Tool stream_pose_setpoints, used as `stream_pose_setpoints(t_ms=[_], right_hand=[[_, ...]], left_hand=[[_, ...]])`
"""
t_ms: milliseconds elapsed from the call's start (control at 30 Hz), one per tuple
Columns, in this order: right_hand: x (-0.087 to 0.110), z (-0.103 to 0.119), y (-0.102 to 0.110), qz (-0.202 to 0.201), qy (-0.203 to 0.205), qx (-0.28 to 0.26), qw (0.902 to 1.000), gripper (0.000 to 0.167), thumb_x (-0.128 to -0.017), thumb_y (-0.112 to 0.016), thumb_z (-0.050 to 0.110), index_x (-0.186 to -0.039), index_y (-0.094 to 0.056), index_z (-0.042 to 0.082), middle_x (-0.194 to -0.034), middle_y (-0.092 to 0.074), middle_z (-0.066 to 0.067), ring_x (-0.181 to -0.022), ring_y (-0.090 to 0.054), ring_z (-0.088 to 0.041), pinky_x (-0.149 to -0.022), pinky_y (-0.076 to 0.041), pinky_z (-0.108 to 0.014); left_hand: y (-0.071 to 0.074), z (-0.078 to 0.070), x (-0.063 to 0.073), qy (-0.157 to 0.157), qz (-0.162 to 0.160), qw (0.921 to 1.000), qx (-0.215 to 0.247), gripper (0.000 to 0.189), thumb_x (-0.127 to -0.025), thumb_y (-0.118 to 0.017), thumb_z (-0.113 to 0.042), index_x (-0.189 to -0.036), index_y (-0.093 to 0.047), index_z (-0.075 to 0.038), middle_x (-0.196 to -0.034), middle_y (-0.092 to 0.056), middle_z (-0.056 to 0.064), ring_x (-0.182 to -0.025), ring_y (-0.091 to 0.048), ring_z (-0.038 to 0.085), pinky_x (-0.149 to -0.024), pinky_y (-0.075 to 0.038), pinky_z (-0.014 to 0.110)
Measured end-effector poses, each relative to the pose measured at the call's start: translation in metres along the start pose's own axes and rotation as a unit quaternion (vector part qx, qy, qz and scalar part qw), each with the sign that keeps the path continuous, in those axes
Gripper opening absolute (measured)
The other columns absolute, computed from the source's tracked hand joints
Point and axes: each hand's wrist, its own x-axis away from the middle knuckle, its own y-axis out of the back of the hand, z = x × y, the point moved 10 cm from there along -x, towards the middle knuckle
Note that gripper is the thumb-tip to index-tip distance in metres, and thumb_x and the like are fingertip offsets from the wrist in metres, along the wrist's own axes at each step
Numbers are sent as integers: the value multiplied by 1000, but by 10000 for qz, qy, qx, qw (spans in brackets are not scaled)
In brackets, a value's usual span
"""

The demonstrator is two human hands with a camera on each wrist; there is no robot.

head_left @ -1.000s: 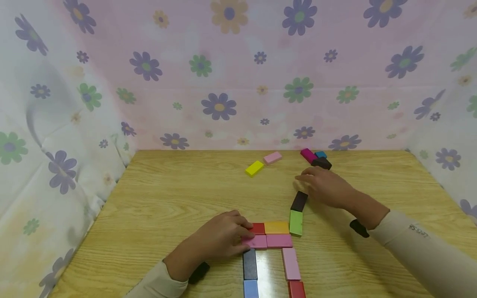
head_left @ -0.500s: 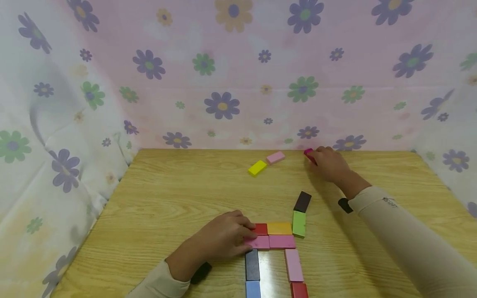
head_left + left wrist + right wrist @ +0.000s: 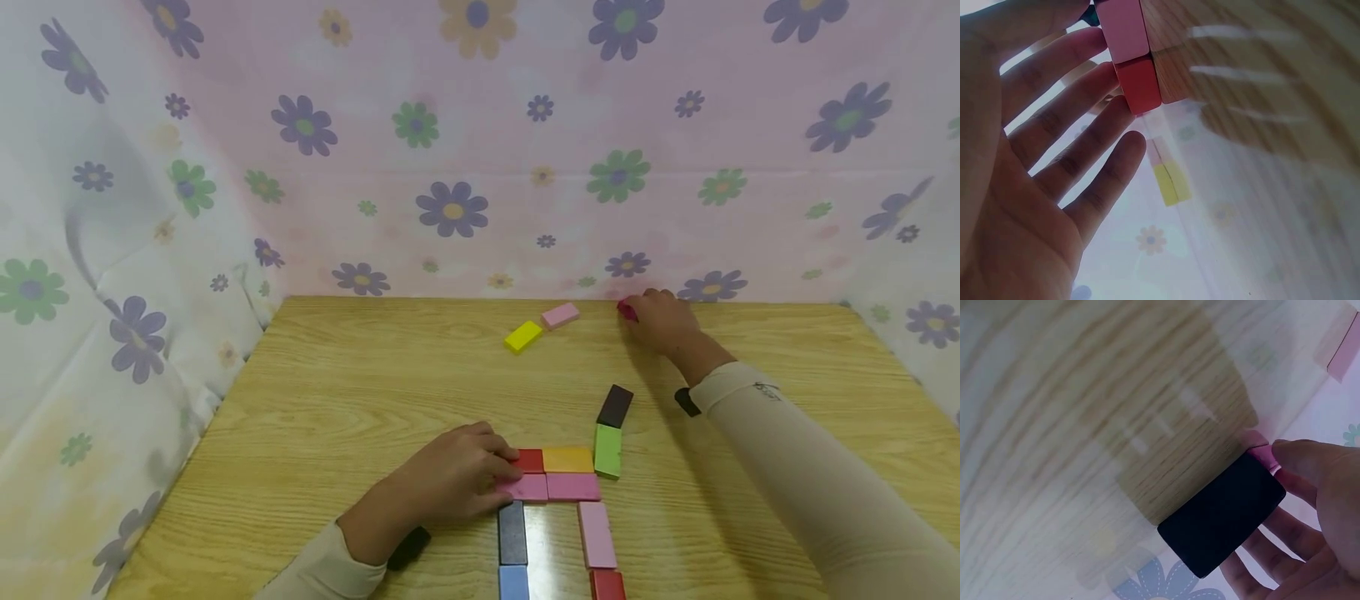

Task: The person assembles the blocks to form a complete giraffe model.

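Observation:
At the table's back edge, my right hand pinches a magenta block between thumb and index finger. In the right wrist view a black block lies against that magenta block, in front of the other fingers. My left hand rests its fairly straight fingers against the left ends of a red block and a pink block. An orange block and a second pink block continue these two rows. The left wrist view shows the fingertips touching the red block.
A green block and a dark block form a line angling away from the rows. Dark grey, blue, light pink and red blocks run nearer. Yellow and pink blocks lie near the flowered backdrop.
My right hand has moved back from above the dark block to the far blocks and taken hold of the magenta one, which has shifted slightly. My left hand stays at the rows.

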Motion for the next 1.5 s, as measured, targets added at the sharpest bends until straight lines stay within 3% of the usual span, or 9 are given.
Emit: stream_pose_setpoints(t_ms=[300, 633, 800, 933, 1067, 1233, 1400, 1500], right_hand=[[-3, -1, 0, 4, -62, -20, 10000, 34, -96, -60, 14, -122, -62, -6, -114, -60, -31, -103, -55, -48, -89, -47, -65], [-5, 8, 0, 115, 132, 250, 9995, 35, -96, -58, 11, -130, -64, 5, -116, -67, -27, -106, -61, -49, -92, -43, -70], [-1, 15, 8, -201, 314, 327, 9988, 36, -96, -58, 8, -133, -62, 6, -110, -66, -26, -102, -62, -46, -92, -45, -69], [8, 23, 18, -671, 622, 123, 9957, 40, -93, -64, 7, -133, -62, 5, -106, -67, -27, -95, -64, -43, -85, -52, -63], [23, 31, 24, -832, 843, -247, 9927, 46, -92, -67, 9, -137, -59, 2, -108, -66, -28, -91, -65, -41, -79, -56, -57], [45, 33, 25, -661, 845, -523, 9929, 48, -93, -66, 11, -140, -57, 3, -111, -64, -28, -89, -64, -37, -72, -57, -48], [65, 36, 16, -314, 887, -713, 9930, 46, -92, -70, 12, -136, -60, 0, -106, -64, -23, -83, -60, -27, -63, -54, -35], [72, 35, 7, -73, 839, -814, 9931, 46, -92, -70, 14, -134, -61, -1, -104, -64, -21, -81, -60, -24, -62, -53, -33]], left_hand=[[-1, 0, -1, 16, 16, 10000, 28, 25, -92, -71, -35, -112, -78, -23, -121, -71, -7, -108, -60, 9, -96, -51, 24], [0, 0, -1, 43, 49, 10000, -37, 24, -92, -71, -34, -112, -78, -22, -120, -71, -7, -108, -61, 9, -96, -51, 25], [1, -1, -1, 6, -3, 10000, -24, 23, -92, -71, -33, -111, -79, -22, -119, -71, -7, -107, -61, 9, -95, -51, 24], [1, -2, -1, -14, -24, 10000, 5, 23, -92, -71, -33, -111, -79, -22, -119, -72, -6, -106, -60, 9, -94, -51, 23], [0, -1, -1, -8, -32, 10000, 36, 23, -92, -71, -33, -111, -79, -22, -118, -72, -6, -105, -60, 9, -93, -51, 24], [1, -2, -1, -55, -137, 9999, 28, 23, -92, -72, -33, -110, -79, -22, -117, -72, -6, -104, -61, 9, -94, -51, 24], [1, -3, -1, -47, -142, 9999, -47, 22, -91, -72, -33, -110, -79, -22, -116, -72, -7, -104, -61, 9, -94, -52, 25], [0, -3, 0, -28, -120, 9999, -45, 22, -92, -72, -34, -110, -79, -22, -116, -72, -7, -104, -61, 9, -94, -52, 26]])
